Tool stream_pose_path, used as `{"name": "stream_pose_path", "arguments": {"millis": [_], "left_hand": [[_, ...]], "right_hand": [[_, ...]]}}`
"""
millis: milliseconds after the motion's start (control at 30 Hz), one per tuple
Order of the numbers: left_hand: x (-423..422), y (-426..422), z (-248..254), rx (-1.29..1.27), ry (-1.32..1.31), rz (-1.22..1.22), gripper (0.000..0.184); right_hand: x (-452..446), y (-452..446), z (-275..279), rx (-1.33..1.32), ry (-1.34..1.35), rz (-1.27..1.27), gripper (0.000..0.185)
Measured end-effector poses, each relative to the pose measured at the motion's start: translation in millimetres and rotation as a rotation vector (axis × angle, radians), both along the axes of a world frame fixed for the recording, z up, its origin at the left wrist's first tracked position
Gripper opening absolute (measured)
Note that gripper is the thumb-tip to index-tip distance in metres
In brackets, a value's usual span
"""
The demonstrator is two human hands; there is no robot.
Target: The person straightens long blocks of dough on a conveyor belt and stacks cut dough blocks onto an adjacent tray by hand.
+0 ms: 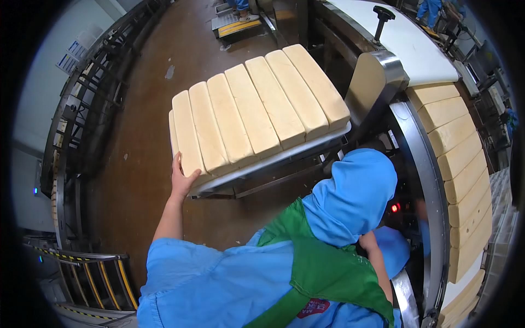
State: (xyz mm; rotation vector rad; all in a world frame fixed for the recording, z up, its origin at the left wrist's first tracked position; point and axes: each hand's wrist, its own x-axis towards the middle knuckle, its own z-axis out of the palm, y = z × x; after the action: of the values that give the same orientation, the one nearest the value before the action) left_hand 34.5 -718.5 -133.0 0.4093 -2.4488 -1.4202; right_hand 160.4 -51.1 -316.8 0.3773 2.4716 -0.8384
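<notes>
My left hand (pixel 184 176) holds the near left corner of a long pale loaf, which looks like bread. Its thumb presses the end face and its fingers lie along the side. Several such loaves (pixel 239 109) lie side by side in a tight row on a white tray (pixel 284 154). My right hand (pixel 368 241) is low on the right, beside blue cloth (pixel 353 191). Its fingers look curled in, and anything inside them is hidden. Blue sleeves and a green apron (pixel 322 268) fill the lower middle of the view.
Along the right curves a metal-edged conveyor (pixel 424 191) carrying more pale loaves (pixel 462 164). Its white belt (pixel 404 38) and black knob (pixel 384 13) are at the upper right. Racks line the left wall. Yellow-striped rails (pixel 98 281) stand lower left. People in blue appear far back.
</notes>
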Motion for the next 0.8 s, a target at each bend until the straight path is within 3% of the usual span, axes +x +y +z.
{"name": "stream_pose_path", "arguments": {"millis": [100, 333, 433, 467, 500, 567, 633, 700, 800], "left_hand": [[15.9, 8.2, 10.7, -0.684, -0.130, -0.161, 0.107], [10.7, 24.2, 21.8, -0.608, -0.263, -0.103, 0.111], [14.0, 17.8, 20.4, -0.634, -0.136, -0.110, 0.106], [11.7, -3.9, 3.4, -0.517, -0.050, -0.122, 0.101], [4.4, -8.5, 1.2, -0.159, -0.055, -0.049, 0.084], [-26.9, -22.3, 4.8, 0.063, -0.055, 0.097, 0.067], [-60.5, -38.2, 4.6, 0.028, -0.053, 0.094, 0.056], [-92.3, -49.6, -3.7, 0.257, -0.004, 0.113, 0.051], [-108.2, -61.6, -13.0, 0.203, -0.031, 0.048, 0.045]], "right_hand": [[1.4, -0.3, 3.7, -0.031, 0.049, -0.006, 0.046], [4.9, -0.4, 0.1, -0.071, 0.034, -0.014, 0.047], [7.4, 3.0, -5.0, -0.031, -0.008, 0.015, 0.049], [6.8, 2.1, -2.0, -0.011, -0.027, 0.012, 0.050], [4.3, 0.0, 1.6, 0.008, -0.044, 0.006, 0.050], [5.4, -0.6, 1.8, 0.014, -0.050, -0.017, 0.051], [6.8, 0.2, 0.7, 0.031, -0.081, -0.030, 0.051], [7.0, 1.8, -0.7, 0.055, -0.132, -0.037, 0.050], [10.2, 3.0, -0.7, 0.008, -0.139, -0.034, 0.053]]}}
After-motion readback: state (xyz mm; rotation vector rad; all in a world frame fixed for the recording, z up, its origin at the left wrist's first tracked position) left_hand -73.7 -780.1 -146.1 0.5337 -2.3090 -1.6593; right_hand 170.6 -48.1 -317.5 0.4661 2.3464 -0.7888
